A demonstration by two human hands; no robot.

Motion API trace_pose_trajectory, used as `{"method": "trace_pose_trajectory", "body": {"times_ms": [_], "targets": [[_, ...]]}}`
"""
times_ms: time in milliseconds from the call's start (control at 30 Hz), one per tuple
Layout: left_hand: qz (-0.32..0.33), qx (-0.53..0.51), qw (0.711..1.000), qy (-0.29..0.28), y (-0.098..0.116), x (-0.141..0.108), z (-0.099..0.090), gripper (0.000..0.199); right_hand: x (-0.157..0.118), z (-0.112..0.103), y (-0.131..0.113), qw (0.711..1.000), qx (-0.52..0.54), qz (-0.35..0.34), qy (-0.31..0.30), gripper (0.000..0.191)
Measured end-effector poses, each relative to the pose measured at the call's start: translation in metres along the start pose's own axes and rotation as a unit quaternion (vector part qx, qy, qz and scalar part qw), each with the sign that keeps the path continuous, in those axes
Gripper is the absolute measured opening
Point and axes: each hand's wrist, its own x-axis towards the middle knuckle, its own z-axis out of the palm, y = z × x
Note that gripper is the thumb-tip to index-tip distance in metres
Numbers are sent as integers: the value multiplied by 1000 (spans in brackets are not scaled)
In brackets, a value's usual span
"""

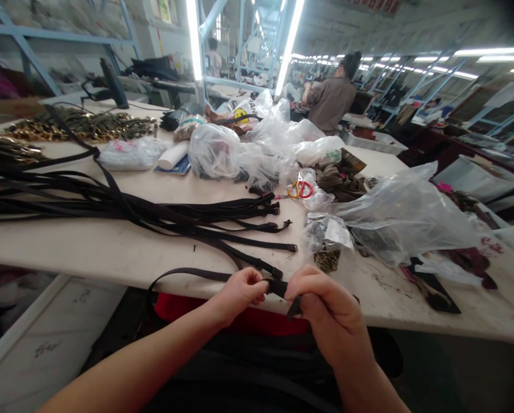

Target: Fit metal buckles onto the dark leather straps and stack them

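Observation:
Both hands work close together at the table's front edge on one black strap (201, 274). My left hand (244, 289) pinches it near a dark fitting that looks like a buckle or slider. To its right, my right hand (321, 301) is closed around the strap's folded end, and a dark tip pokes out below the fingers. The strap runs left from my left hand and loops down over the edge. Just behind the hands lies a bundle of similar black straps (154, 207), several with small buckles at their right ends.
Scissors (300, 188) with red and orange handles lie behind the hands. Clear plastic bags (403, 212) cover the table's right side and middle. Brass-coloured hardware (85, 123) is heaped at the back left. A person (332, 100) stands farther off. A white box (54, 321) is below left.

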Motion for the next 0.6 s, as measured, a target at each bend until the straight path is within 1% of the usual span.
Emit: {"method": "trace_pose_trajectory", "body": {"times_ms": [100,167,200,233,300,333,367,400,467,533,600], "targets": [[2,11,1000,15,-8,6,1,16,-1,-3,1,998,-44,-23,30,16],[9,-4,1000,10,-12,7,1,15,1,-5,8,989,-141,-32,23,15],[15,-17,1000,4,-14,7,0,15,3,-6,14,976,-217,-31,6,14],[21,-33,999,-2,-14,6,-1,15,4,-6,21,953,-303,-26,-15,13],[25,-59,998,-7,-13,4,-2,16,4,-5,36,888,-457,-13,-49,15],[23,-66,998,-6,-12,3,-3,16,4,-4,44,857,-511,-7,-58,16],[23,-71,997,-3,-11,2,-3,16,2,-2,51,834,-548,-3,-64,16],[22,-73,997,-2,-9,1,-3,17,0,-1,56,818,-571,-2,-68,15],[23,-62,998,-1,-6,-3,0,17,-5,3,60,801,-595,-1,-63,14],[25,-26,999,6,-3,-9,3,21,-10,7,56,792,-608,16,-44,13],[29,26,999,21,-4,-13,4,28,-16,11,49,791,-610,32,-34,10]]}}
